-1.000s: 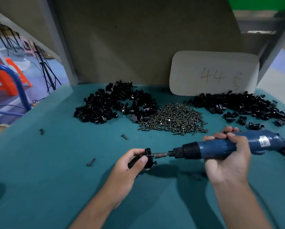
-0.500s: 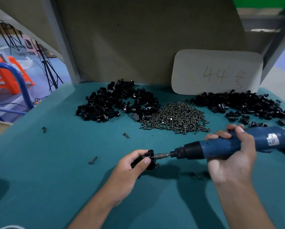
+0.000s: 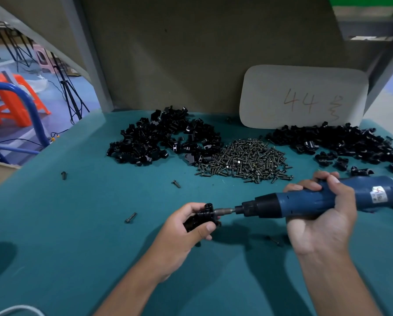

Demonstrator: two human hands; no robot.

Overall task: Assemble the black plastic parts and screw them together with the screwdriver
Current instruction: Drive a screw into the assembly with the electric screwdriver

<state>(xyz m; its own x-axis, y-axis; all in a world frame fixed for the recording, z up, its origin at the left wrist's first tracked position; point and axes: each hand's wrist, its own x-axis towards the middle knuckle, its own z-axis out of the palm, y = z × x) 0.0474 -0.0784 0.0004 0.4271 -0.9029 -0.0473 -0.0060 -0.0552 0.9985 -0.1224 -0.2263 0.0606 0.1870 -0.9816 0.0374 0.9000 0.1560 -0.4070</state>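
Note:
My left hand (image 3: 182, 233) grips a small black plastic assembly (image 3: 202, 218) just above the green table, thumb and fingers curled round it. My right hand (image 3: 321, 215) holds a blue electric screwdriver (image 3: 316, 200) level, pointing left. Its metal bit (image 3: 224, 210) meets the right side of the black assembly. A pile of dark screws (image 3: 245, 160) lies in the middle of the table. Heaps of black plastic parts lie to its left (image 3: 161, 139) and right (image 3: 341, 142).
Three loose screws lie on the green mat (image 3: 77, 224): near the left edge (image 3: 64, 175), mid-table (image 3: 175, 184) and left of my hand (image 3: 130, 217). A grey card marked 44 (image 3: 302, 96) leans on the back panel. Beyond the table's left edge stand an orange stool (image 3: 11, 103) and a blue rail (image 3: 35, 110).
Both hands keep the same hold, with the bit on the black assembly throughout. Only the view shifts slightly.

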